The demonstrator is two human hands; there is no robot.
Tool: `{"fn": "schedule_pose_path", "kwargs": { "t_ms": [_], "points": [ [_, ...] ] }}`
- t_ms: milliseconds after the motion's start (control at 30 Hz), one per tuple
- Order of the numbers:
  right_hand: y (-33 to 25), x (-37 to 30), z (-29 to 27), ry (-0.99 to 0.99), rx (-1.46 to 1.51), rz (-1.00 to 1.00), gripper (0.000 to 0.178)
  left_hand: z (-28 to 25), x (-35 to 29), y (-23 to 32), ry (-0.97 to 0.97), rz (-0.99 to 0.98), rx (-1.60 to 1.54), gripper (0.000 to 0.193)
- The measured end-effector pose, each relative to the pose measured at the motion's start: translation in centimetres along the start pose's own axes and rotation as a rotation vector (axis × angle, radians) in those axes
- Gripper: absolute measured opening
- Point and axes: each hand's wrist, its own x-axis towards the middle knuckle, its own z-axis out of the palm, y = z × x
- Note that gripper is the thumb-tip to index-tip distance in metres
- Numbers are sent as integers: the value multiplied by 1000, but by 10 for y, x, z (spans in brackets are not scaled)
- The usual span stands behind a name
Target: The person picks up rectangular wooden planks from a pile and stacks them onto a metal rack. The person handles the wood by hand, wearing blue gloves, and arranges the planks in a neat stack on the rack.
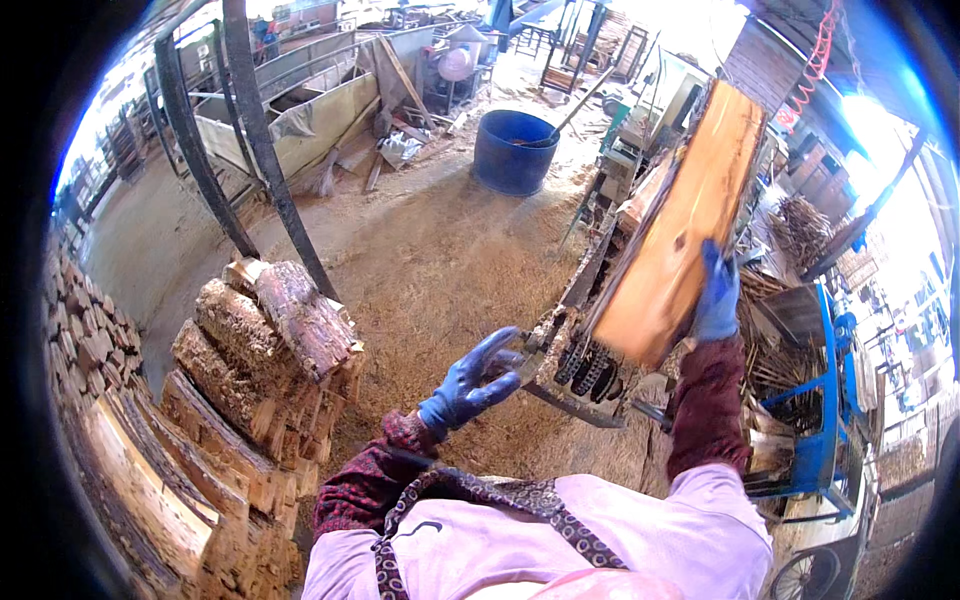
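Split logs point(270, 340) stacked at the left, more firewood point(90, 330) piled behind them along the far left edge. Straight ahead, the machine point(580, 360); a plank point(680, 220) stands tilted above it, right hand point(716, 295) on its right edge, left hand point(470, 385) just left of the machine's near end. Beyond, across the sawdust floor point(440, 270), a barrel point(515, 150). A metal frame point(825, 420) stands to the right.

Orange split wood slab point(680, 225), tilted upright over machine

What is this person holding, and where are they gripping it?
The right hand grips a split wooden slab by its right edge, near the lower end. The left hand is open, holding nothing.
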Motion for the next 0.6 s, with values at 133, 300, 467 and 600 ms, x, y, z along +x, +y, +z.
{"fn": "schedule_pose_path", "kwargs": {
  "t_ms": [133,300,467,600],
  "points": [
    [110,166,-59,-39,-595,135,36,7,-31,-29,110,-163,-2,72],
    [181,211,30,-405,-1481,-97,41,-38,-195,-23,592,-273,301,73],
    [106,40,192,-431,-748,-667,51,-55,-314,58,1042,-289,854,77],
    [-69,-142,351,-967,-13,-455,53,-60,-386,188,1415,162,1306,80]
  ]
}}
